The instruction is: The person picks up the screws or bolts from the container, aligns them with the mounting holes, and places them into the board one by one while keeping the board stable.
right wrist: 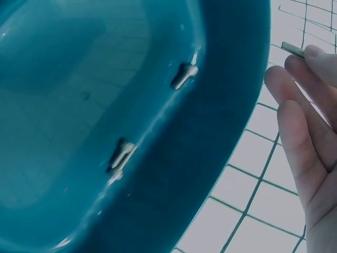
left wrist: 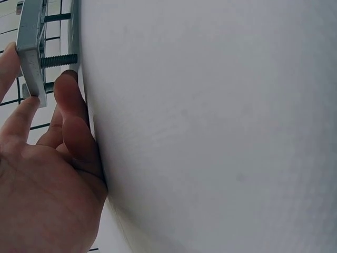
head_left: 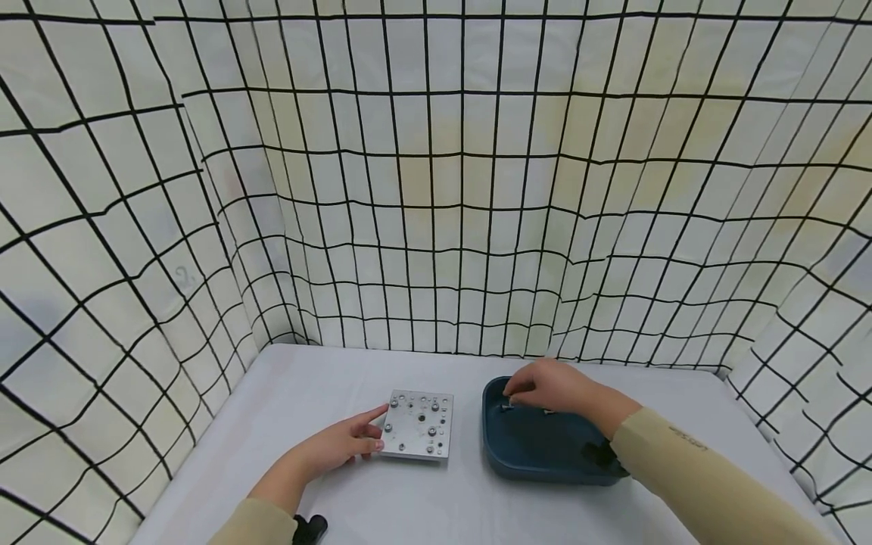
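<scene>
A square metal plate with several bolts in its face lies on the table, left of a blue bin. My left hand touches the plate's left edge with thumb and forefinger. In the left wrist view, threaded bolt ends stick out beneath the plate, and the lower fingers bend under its edge against the table. Over the bin's far left part, my right hand pinches a small threaded bolt between thumb and forefinger; its head is hidden. Two more bolts lie inside the bin along its wall.
A white cloth covers the table. White walls with a black grid rise behind it and at both sides. A black wrist device shows by the left sleeve, and another dark one under the right wrist overlaps the bin.
</scene>
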{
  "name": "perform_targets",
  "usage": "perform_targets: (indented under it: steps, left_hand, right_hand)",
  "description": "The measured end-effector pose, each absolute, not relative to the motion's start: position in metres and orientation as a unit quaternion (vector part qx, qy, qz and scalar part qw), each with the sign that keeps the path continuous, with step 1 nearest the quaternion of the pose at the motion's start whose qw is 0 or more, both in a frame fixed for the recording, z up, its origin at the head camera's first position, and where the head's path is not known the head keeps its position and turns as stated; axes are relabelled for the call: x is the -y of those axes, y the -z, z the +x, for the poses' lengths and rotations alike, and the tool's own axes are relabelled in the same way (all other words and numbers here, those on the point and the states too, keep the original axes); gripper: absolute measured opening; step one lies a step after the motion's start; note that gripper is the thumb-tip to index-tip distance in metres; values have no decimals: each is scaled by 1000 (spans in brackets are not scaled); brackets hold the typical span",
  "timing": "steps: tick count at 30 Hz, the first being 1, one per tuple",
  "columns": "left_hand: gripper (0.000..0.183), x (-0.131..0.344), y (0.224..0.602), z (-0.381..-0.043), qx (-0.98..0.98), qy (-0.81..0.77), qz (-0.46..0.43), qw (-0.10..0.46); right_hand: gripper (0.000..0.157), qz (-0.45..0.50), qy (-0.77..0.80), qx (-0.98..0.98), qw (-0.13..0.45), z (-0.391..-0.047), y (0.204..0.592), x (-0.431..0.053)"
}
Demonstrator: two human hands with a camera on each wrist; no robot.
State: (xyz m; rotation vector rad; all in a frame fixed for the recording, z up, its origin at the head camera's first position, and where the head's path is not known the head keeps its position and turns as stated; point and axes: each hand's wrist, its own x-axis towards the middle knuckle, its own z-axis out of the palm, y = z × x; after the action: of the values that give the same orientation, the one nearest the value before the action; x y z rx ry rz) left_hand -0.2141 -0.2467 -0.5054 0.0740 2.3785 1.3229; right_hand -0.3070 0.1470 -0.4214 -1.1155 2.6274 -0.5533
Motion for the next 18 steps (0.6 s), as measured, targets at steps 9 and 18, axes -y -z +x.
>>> perform_targets:
  steps: [9,18]
  left_hand:
    - [75,247,506,-214,-854,-477,24,208]
    - [74,248,507,-214,-854,-478,24,204]
  right_hand:
    - [14,-391,192,-893,115,-304,418,-112]
    - [9,-410,196,-879,144,-294,416,-73]
